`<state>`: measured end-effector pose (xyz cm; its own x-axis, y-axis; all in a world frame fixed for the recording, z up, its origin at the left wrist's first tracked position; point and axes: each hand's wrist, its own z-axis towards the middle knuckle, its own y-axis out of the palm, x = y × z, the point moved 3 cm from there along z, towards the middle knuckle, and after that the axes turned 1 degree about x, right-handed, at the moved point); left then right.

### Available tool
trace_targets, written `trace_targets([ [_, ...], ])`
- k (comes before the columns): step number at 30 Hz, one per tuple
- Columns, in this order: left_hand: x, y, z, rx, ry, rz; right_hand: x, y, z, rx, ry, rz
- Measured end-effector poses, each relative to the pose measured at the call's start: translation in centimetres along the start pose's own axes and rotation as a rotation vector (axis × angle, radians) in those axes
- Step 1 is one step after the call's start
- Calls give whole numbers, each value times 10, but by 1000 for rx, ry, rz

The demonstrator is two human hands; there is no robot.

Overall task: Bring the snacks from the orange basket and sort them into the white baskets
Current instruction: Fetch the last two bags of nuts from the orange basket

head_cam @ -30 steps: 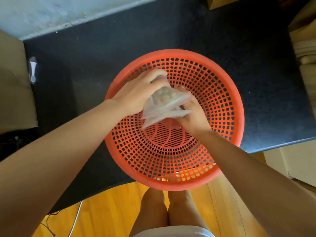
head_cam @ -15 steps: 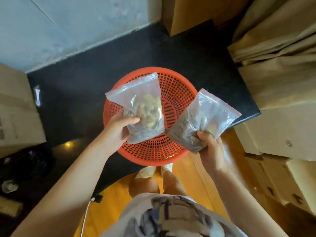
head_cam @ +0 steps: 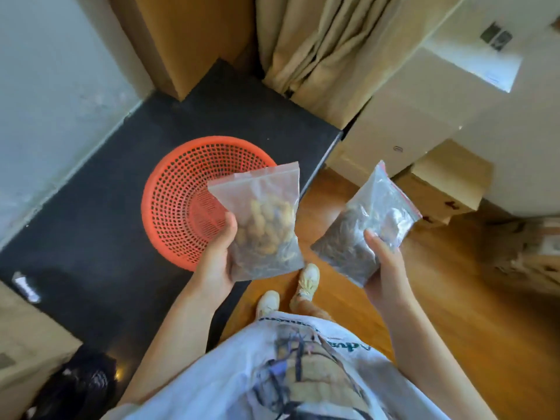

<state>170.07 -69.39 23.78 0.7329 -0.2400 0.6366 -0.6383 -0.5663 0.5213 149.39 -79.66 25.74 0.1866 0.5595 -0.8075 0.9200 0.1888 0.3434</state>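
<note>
While the person stands at the edge of the black table (head_cam: 100,207), each of the two hands holds one clear zip bag. The left hand (head_cam: 216,262) grips the peanut bag (head_cam: 263,225) from its left side: the thumb is curled over the front of the bag and the other fingers are hidden behind it. This bag is held upright, with its closed top edge up, and it is seen in front of the right part of the orange basket (head_cam: 175,201). The right hand (head_cam: 383,272) grips the second bag (head_cam: 366,225) from below, with the thumb pressed on its front. This bag is tilted, its red-edged top pointing up and to the right, and its content is dark; I cannot tell what it is. The two bags are apart and do not touch each other.

The basket sits on the table, near the table's right edge, and as much of its inside as shows has nothing in it. Both bags are in the air, the second one above the wooden floor (head_cam: 454,298). Below the hands I see the person's light shirt (head_cam: 272,374) and two pale shoes (head_cam: 307,281) on the floor. Cardboard boxes (head_cam: 439,186) stand to the right, and a beige curtain (head_cam: 315,47) hangs behind the table.
</note>
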Motion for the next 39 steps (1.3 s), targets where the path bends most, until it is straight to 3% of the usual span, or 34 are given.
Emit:
trace_targets([
  [4, -19, 28, -9, -121, -12, 312, 4, -35, -51, 202, -92, -87],
  [11, -87, 112, -33, -447, -60, 646, 19, -115, -153, 616, -175, -39],
  [22, -292, 229, -163, -664, -222, 909, 104, -272, -404, 1264, -307, 308],
  [29, -449, 278, -289, -863, -315, 1123, 167, -349, -557, 1544, -355, 388],
  [33, -502, 298, -340, -1010, -300, 1228, 192, -370, -610, 1664, -412, 440],
  [39, -570, 322, -389, -1179, -424, 1288, 225, -397, -669, 1836, -477, 589],
])
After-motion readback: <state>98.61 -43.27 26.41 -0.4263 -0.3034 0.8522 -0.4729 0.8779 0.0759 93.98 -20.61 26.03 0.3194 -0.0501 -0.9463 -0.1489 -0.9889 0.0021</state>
